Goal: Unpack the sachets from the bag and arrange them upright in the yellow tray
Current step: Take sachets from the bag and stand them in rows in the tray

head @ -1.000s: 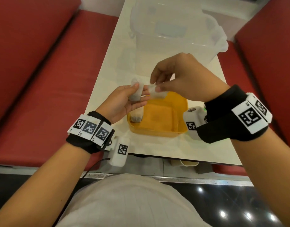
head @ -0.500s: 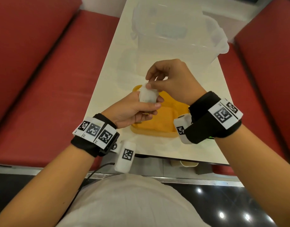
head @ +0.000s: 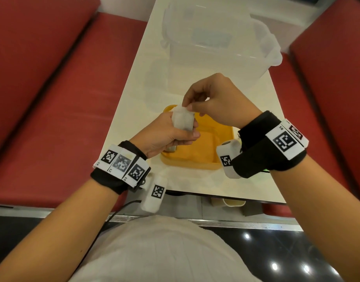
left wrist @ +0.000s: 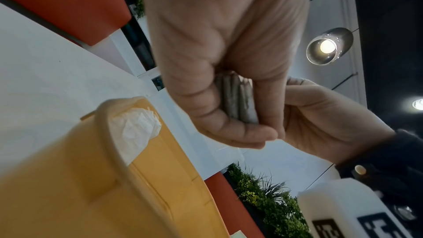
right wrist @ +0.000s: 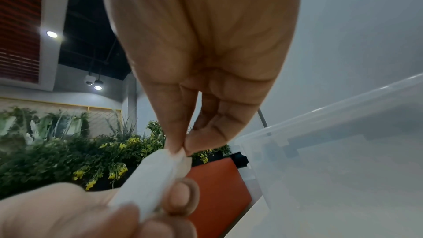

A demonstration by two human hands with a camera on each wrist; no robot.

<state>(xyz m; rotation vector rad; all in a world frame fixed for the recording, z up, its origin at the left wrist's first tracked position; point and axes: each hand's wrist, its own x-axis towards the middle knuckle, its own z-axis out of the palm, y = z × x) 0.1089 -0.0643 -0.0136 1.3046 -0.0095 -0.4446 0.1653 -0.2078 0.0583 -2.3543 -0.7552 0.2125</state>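
My left hand [head: 175, 135] grips a small stack of white sachets [head: 183, 121] upright above the near-left corner of the yellow tray [head: 211, 165]. In the left wrist view the sachets [left wrist: 238, 100] show edge-on between thumb and fingers. My right hand [head: 195, 102] pinches the top edge of the sachets [right wrist: 164, 166] between thumb and forefinger. Another white sachet [left wrist: 135, 129] stands inside the tray [left wrist: 68, 178] against its near-left wall. A further sachet [head: 171, 148] shows just under my left hand. No bag is visible.
A large clear plastic storage box [head: 215, 43] stands at the far end of the white table [head: 134, 94], just beyond my hands. Red bench seats [head: 53, 98] run along both sides. The table's near edge lies just behind my wrists.
Both hands drew together and nearer to me. The sachet my right hand held now sits with those in my left hand, and the right fingers pinch the top of the stack.
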